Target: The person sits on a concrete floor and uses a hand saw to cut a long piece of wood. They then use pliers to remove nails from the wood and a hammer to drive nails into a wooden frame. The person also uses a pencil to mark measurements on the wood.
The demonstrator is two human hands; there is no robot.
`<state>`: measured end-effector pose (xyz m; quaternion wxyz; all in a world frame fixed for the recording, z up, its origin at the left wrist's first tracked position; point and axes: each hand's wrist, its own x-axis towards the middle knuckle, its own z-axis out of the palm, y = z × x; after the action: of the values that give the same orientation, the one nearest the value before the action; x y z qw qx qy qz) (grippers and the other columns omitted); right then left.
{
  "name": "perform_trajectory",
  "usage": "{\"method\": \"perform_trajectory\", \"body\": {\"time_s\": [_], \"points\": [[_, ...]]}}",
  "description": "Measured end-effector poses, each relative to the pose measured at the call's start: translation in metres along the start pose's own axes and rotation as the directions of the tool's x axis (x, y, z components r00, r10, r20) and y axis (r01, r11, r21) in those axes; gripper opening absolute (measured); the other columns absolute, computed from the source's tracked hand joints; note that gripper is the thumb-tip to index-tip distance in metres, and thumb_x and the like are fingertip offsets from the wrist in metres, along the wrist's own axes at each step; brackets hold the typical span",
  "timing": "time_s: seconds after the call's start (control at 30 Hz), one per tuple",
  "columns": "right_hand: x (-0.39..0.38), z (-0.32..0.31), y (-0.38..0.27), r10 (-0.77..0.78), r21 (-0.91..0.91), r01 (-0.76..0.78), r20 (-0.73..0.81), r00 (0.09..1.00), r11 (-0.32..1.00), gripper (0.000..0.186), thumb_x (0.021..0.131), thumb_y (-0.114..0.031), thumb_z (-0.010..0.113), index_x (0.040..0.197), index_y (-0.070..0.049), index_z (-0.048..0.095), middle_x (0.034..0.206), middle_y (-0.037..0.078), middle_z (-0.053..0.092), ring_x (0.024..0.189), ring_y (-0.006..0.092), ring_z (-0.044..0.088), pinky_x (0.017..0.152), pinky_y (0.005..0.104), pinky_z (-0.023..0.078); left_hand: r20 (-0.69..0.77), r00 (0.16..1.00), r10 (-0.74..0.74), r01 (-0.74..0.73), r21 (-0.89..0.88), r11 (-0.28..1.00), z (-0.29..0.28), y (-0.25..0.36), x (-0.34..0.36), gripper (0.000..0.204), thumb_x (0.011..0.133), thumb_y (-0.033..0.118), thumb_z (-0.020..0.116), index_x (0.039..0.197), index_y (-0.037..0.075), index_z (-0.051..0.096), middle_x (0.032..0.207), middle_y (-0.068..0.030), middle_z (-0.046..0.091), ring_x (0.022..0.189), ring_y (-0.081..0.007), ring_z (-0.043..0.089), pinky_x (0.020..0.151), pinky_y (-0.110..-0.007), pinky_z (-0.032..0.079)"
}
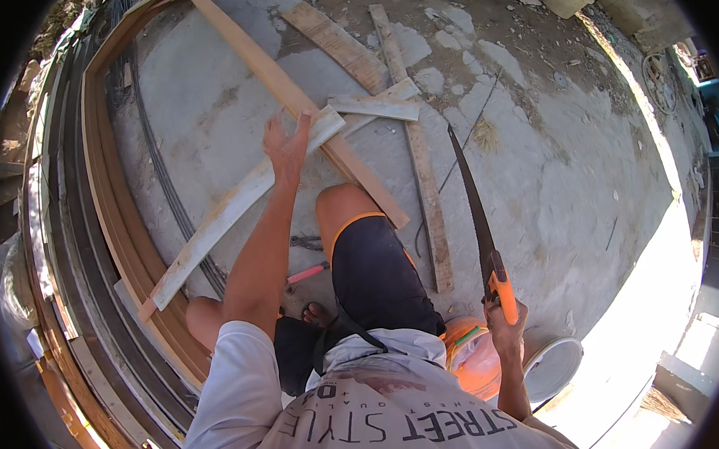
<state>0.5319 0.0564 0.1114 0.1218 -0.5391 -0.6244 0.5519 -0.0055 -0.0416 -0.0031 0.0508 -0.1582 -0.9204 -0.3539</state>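
Observation:
My right hand point(507, 324) is closed around the orange handle of a handsaw point(476, 198). The saw's long dark blade points up and away from me, clear of the boards. My left hand point(287, 147) is at the far end of a long whitish board point(221, 222), thumb and fingers spread; whether it presses on the board I cannot tell. That board slants from the left toward the middle and crosses over a brown wooden plank point(265, 57) near my knee. Just past its end lies a short white offcut point(375, 108) over another pale piece.
Long brown timbers point(105, 181) are stacked along the left. Two rough planks point(338, 47) point(421, 164) lie on the concrete floor ahead. A pink-handled tool point(307, 273) is by my foot. Near my right hip stand an orange container point(474, 363) and a grey bucket point(556, 369).

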Motion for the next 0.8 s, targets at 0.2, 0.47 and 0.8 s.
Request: {"method": "perform_trajectory", "body": {"time_s": [0.2, 0.47, 0.8], "points": [[-0.023, 0.012, -0.008, 0.131, 0.146, -0.114, -0.106, 0.986, 0.983, 0.012, 0.089, -0.011, 0.066, 0.084, 0.0, 0.064, 0.067, 0.001, 0.057, 0.053, 0.01, 0.052, 0.048, 0.0281, 0.039, 0.464, 0.886, 0.006, -0.212, 0.394, 0.894, -0.168, -0.12, -0.036, 0.112, 0.071, 0.053, 0.094, 0.161, 0.005, 0.047, 0.163, -0.0207, 0.049, 0.151, -0.0401, 0.045, 0.12, -0.066, 0.034], [-0.017, 0.044, -0.036, 0.01, 0.163, 0.005, -0.087, 0.996, 0.987, 0.015, 0.091, -0.014, 0.067, 0.086, -0.001, 0.062, 0.064, -0.003, 0.049, 0.051, 0.007, 0.042, 0.048, 0.0276, 0.035, 0.481, 0.829, -0.284, -0.088, 0.615, 0.783, -0.263, -0.236, -0.076, 0.104, 0.065, 0.036, 0.096, 0.155, 0.006, 0.053, 0.145, -0.0184, 0.066, 0.137, -0.034, 0.06, 0.115, -0.052, 0.047], [0.007, 0.038, -0.047, -0.109, 0.126, 0.106, 0.02, 0.994, 0.986, 0.015, 0.088, -0.012, 0.065, 0.092, 0.002, 0.068, 0.068, 0.002, 0.059, 0.052, 0.008, 0.048, 0.047, 0.0267, 0.037, 0.409, 0.906, 0.108, -0.27, 0.365, 0.891, -0.174, -0.139, -0.035, 0.075, 0.066, 0.029, 0.092, 0.133, 0.006, 0.07, 0.121, -0.016, 0.076, 0.11, -0.0356, 0.074, 0.098, -0.044, 0.06]]}}
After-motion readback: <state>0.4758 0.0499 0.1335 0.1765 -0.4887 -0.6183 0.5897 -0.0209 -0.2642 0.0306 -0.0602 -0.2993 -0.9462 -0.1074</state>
